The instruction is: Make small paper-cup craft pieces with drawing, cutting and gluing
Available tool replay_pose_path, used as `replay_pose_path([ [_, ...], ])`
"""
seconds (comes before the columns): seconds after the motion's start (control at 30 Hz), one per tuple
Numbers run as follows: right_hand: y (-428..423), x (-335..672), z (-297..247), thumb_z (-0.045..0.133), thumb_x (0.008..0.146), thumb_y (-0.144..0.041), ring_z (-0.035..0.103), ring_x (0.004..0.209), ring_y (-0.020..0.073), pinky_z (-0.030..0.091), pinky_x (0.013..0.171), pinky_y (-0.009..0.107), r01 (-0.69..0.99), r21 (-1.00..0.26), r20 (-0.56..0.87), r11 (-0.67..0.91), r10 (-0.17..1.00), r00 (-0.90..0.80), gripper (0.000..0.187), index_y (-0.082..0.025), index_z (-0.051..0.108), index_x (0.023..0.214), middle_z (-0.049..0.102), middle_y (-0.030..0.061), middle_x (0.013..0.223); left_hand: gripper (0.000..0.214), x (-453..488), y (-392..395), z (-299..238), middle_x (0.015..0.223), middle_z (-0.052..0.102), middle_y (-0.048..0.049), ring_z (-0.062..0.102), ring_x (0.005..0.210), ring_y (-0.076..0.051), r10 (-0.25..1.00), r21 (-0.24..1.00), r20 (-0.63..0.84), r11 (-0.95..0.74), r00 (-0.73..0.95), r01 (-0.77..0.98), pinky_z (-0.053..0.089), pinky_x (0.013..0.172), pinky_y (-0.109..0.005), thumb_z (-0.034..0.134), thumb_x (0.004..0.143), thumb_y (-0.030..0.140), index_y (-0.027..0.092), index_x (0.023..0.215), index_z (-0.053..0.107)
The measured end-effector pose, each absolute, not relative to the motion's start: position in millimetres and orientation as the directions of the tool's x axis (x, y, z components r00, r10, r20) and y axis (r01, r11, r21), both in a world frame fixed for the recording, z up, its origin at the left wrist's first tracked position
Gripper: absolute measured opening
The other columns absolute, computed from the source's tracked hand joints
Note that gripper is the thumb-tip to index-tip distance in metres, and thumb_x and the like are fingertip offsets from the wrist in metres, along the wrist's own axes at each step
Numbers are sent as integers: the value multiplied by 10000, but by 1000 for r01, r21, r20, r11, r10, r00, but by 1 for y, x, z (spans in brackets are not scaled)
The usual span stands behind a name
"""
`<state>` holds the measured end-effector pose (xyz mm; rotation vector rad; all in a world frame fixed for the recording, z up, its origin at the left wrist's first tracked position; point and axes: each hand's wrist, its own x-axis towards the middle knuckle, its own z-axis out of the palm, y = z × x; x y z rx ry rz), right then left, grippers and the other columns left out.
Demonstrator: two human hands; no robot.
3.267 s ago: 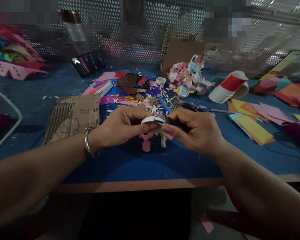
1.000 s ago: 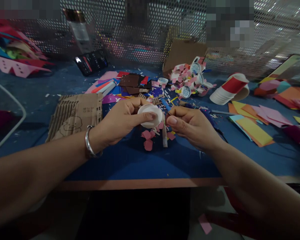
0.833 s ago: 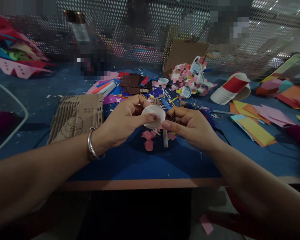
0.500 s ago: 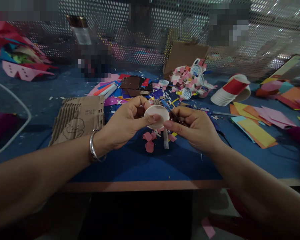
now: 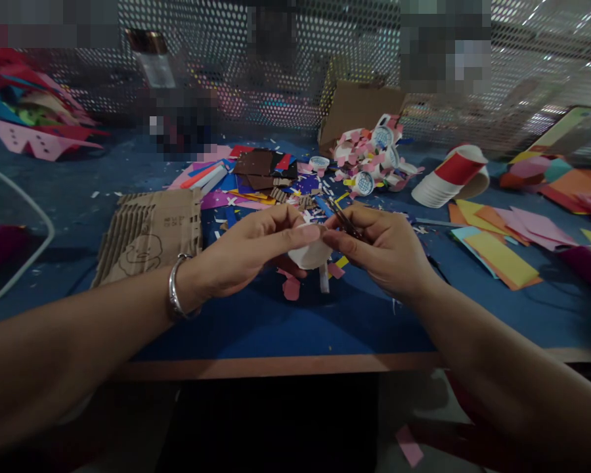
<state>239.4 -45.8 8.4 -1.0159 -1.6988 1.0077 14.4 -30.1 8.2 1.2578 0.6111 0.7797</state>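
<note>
My left hand (image 5: 259, 246) pinches a small white round paper piece (image 5: 311, 255), which looks like a cut-down cup, between thumb and fingers. It is tilted, so its pale side faces me. From the right, my right hand (image 5: 379, 246) is closed around dark scissors (image 5: 347, 220) that point up and to the left. Its thumb and fingertips meet the upper right rim of the paper piece. Pink paper scraps (image 5: 291, 287) and a narrow grey strip (image 5: 324, 279) lie just below the hands on the blue table.
Corrugated cardboard (image 5: 150, 230) with a drawn figure lies left. Behind are paper scraps, brown sheets (image 5: 259, 167) and a pile of small cup pieces with pink tabs (image 5: 369, 154). Stacked paper cups (image 5: 450, 176) and coloured paper (image 5: 505, 256) lie right. A perforated metal screen (image 5: 295, 85) stands behind.
The white paper piece has tipped and dropped slightly, from showing its round face to showing its side. My left thumb has shifted to its top rim, and my right fingertips now meet it.
</note>
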Motion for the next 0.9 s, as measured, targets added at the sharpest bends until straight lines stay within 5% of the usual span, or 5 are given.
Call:
replay_pose_path([
  [0.3, -46, 242, 10, 921, 862, -633, 600, 609, 125, 479, 546, 272, 201, -915, 268, 349, 900, -344, 455, -200, 789, 907, 713, 4, 769, 406, 7, -23, 13, 1065, 812, -109, 764, 834, -171, 527, 932, -114, 350, 842, -93, 642, 694, -254, 865, 946, 526, 155, 1004, 709],
  [0.57, -49, 239, 10, 906, 874, -644, 493, 603, 114, 401, 537, 283, 84, -944, 290, 318, 926, -243, 466, -211, 753, 955, 610, -23, 732, 444, 0, -19, 21, 1030, 788, -57, 777, 901, -193, 561, 946, -100, 309, 822, -96, 643, 787, -304, 901, 922, 330, 203, 1269, 657],
  [0.73, -51, 239, 9, 768, 971, -715, 322, 528, 105, 248, 477, 303, 58, -945, 301, 323, 924, -236, 489, -229, 713, 965, 449, -62, 637, 632, -5, -5, 14, 1210, 785, -72, 779, 1069, -208, 695, 994, 74, 2, 715, -105, 646, 922, -329, 972, 765, 158, 231, 1338, 716],
  [0.9, -51, 242, 8, 716, 998, -741, 338, 534, 108, 230, 479, 308, 213, -916, 276, 339, 920, -280, 529, -214, 726, 1040, 443, -62, 638, 586, 0, -2, 9, 1148, 764, -57, 761, 1065, -207, 770, 950, 286, -307, 571, -61, 649, 912, -325, 1002, 712, 177, 215, 1215, 703],
])
